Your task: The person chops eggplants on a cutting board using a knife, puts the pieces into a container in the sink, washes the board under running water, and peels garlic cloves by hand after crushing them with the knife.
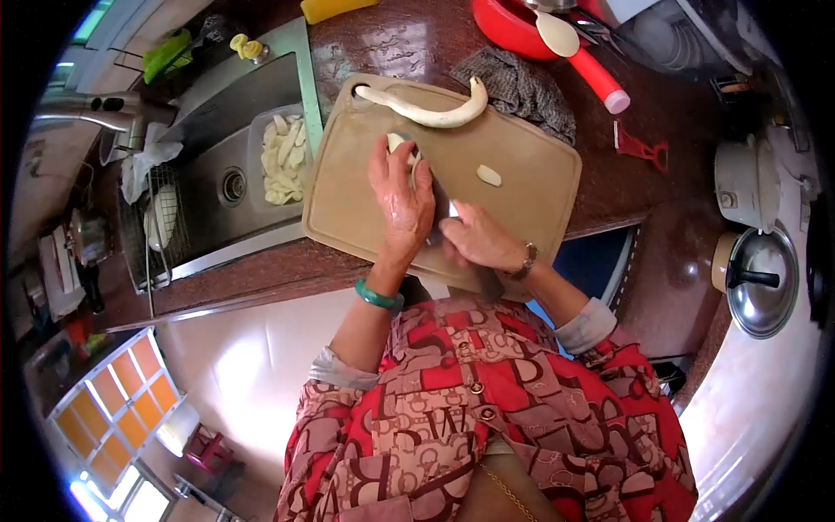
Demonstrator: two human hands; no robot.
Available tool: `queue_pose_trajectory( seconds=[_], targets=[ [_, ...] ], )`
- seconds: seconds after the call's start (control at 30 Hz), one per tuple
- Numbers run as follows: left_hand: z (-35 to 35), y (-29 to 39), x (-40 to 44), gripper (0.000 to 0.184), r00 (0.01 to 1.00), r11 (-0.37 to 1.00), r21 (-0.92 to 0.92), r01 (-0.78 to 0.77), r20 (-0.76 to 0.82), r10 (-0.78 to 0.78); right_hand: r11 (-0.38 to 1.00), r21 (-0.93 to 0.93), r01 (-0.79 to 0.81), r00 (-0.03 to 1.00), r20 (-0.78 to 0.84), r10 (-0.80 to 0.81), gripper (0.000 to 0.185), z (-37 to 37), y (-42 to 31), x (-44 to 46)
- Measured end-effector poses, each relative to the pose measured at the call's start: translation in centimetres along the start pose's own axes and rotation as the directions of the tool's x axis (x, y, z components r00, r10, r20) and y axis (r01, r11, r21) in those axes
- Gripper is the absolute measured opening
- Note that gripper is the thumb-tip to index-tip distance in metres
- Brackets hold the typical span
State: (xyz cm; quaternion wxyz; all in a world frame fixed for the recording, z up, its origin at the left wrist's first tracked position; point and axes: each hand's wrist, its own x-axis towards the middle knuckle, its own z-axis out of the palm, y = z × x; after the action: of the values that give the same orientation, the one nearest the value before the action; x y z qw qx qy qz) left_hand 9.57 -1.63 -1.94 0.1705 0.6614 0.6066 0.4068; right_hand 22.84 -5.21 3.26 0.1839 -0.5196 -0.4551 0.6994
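Note:
On the tan cutting board (531, 187), my left hand (404, 204) is closed around a piece of pale peeled vegetable (396, 142), its end showing past the fingertips. My right hand (487, 239) grips a knife (440, 198); the dark blade lies against the left hand's fingers, partly hidden and slightly blurred. A single pale slice (489, 176) rests to the right of the blade. Across the board's far edge lies a long, curved, peeled vegetable (435, 115). At left, a clear container (257, 143) in the sink holds many cut pale pieces (284, 161).
The metal sink (204, 96) with its faucet (130, 109) is at left. Behind the board sits a crumpled grey cloth (522, 87). Farther right are a red pan (504, 30), a cream spoon (557, 35), a red peeler (639, 148), a pot (739, 187) and a lid (765, 300).

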Motion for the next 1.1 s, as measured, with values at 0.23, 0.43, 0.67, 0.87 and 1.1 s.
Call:
queue_pose_trajectory(
  seconds=[0.23,0.43,0.67,0.87,1.1],
  targets=[
    [-5.7,-2.5,1.9,0.023,0.937,0.923,-0.354,0.148,-0.249,-0.246,1.0,0.001,0.019,0.985,0.17,-0.019,0.014,4.8,-4.8,3.1],
    [-11.0,-10.1,6.7,0.025,0.88,0.934,-0.282,0.218,-0.358,-0.313,0.976,-0.141,0.166,0.969,0.208,-0.135,0.013,9.5,-8.9,9.4],
    [-13.3,-23.8,9.2,0.045,0.885,0.886,-0.125,0.446,-0.085,-0.457,0.994,-0.051,0.099,0.995,0.015,-0.098,0.017,8.2,-11.1,8.7],
    [-12.4,-14.5,9.5,0.022,0.933,0.939,-0.231,0.253,0.315,-0.173,1.0,-0.006,0.008,0.958,-0.288,-0.01,0.019,4.0,-8.6,4.2],
    [-8.6,-9.0,9.1,0.022,0.831,0.926,-0.058,-0.372,0.425,0.36,1.0,0.008,-0.019,0.887,-0.46,0.021,0.021,2.7,-6.1,0.5]
  ],
)
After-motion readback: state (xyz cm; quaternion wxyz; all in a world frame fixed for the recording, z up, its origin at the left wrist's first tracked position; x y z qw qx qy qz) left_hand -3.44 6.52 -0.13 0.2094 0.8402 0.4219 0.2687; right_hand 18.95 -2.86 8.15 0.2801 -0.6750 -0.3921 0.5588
